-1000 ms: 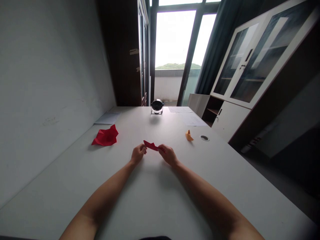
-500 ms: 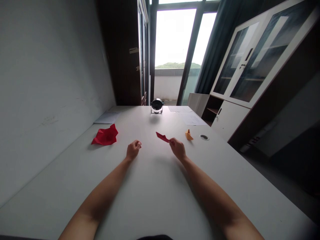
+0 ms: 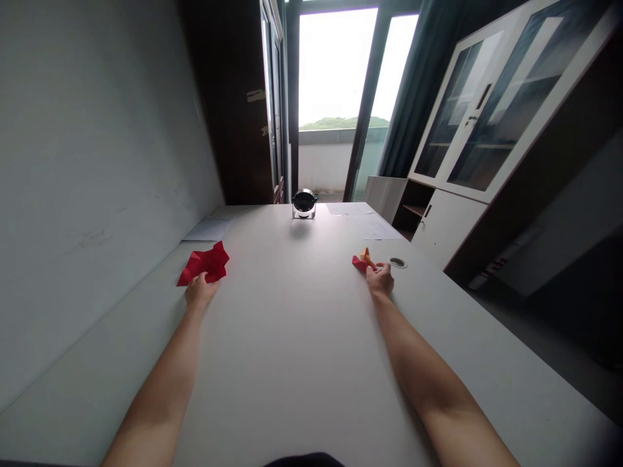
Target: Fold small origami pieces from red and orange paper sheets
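Observation:
My right hand (image 3: 380, 279) is closed on a small folded red paper piece (image 3: 361, 263), holding it down at the table right beside a small orange folded paper figure (image 3: 365, 253). Far to the left, my left hand (image 3: 200, 290) rests against the near edge of a crumpled red paper sheet (image 3: 204, 264), its fingers curled onto the paper. Both forearms stretch out across the white table (image 3: 292, 311).
A small black and silver fan (image 3: 304, 203) stands at the far end of the table. White paper sheets (image 3: 210, 228) lie at the far left and far right (image 3: 370, 227). A round cable hole (image 3: 398, 263) sits just right of my right hand. A glass-door cabinet (image 3: 477, 130) stands on the right.
My hands parted: the right one carried the folded red piece rightward to the orange figure, and the left one let go and moved left to the crumpled red sheet.

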A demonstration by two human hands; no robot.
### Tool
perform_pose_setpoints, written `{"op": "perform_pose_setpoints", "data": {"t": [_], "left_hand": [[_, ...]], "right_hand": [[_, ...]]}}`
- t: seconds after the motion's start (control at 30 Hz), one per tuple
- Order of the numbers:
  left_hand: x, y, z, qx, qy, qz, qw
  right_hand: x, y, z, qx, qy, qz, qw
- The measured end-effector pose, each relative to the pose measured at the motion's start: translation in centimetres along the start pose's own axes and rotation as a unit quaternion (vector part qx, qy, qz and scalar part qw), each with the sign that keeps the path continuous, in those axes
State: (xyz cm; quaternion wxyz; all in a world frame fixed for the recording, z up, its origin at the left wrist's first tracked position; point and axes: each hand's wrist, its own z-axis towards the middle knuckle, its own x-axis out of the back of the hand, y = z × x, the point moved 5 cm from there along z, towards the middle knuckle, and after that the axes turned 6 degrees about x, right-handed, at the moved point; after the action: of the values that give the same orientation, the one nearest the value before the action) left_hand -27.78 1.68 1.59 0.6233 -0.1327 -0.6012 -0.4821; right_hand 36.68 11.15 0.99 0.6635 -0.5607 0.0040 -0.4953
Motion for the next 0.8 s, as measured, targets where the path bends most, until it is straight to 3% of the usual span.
{"op": "perform_pose_setpoints", "data": {"t": [0.1, 0.27, 0.5, 0.8], "left_hand": [[-0.5, -0.3, -0.1, 0.011, 0.003, 0.027, 1.0], [0.6, 0.4, -1.0, 0.004, 0.026, 0.053, 0.998], [1.7, 1.3, -2.0, 0.01, 0.011, 0.068, 0.998], [0.7, 1.9, -1.8, 0.006, -0.057, 0.085, 0.995]], "right_hand": [[0.4, 0.0, -0.1, -0.003, 0.031, 0.021, 0.999], [0.7, -1.9, -1.2, 0.082, 0.063, 0.07, 0.992], [-0.2, -5.3, -4.2, 0.176, -0.006, 0.12, 0.977], [-0.9, -8.3, -7.1, 0.246, -0.086, 0.153, 0.953]]}}
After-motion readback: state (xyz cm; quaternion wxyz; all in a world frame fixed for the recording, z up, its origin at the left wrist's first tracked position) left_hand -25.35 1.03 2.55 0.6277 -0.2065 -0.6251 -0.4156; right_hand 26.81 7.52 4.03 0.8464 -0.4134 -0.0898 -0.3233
